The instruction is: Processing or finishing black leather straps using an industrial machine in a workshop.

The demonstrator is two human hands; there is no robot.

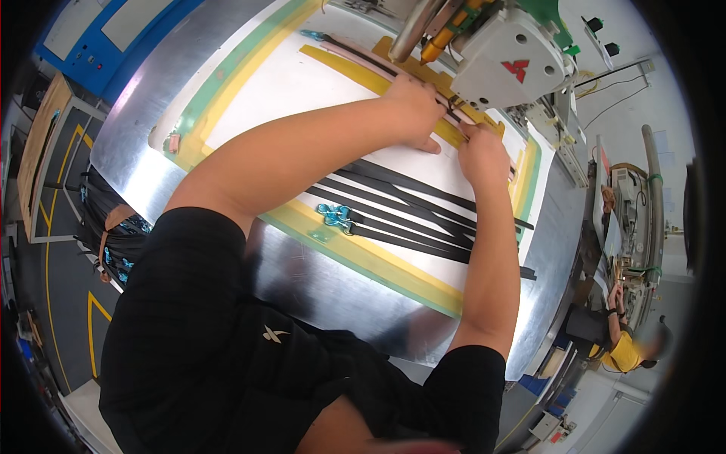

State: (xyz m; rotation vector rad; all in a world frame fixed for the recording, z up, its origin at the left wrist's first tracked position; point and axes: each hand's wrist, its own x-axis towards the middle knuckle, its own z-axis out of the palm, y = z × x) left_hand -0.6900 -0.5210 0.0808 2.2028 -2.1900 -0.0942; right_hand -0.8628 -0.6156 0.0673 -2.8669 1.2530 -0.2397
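A black webbing strap (363,55) with a blue metal hook (312,35) at its far left end lies along a slot in a yellow template (340,68). My left hand (413,110) has its bent fingers on this strap, its thumb set apart over the white sheet (272,96). Close to its right, my right hand (483,150) pinches the strap at the template's edge; its fingertips are partly hidden. Directly beyond both hands is the white sewing machine head (505,62), which bears a Mitsubishi mark. Nearer me, several loose black straps (397,218) with blue hooks (334,215) cross the sheet.
Green and yellow tape (368,255) borders the sheet on a shiny metal table (317,284). A bundle of black straps (108,227) hangs at the left, near a wooden-topped stand (42,153). Far right, a person in a yellow top (621,357) works at another machine.
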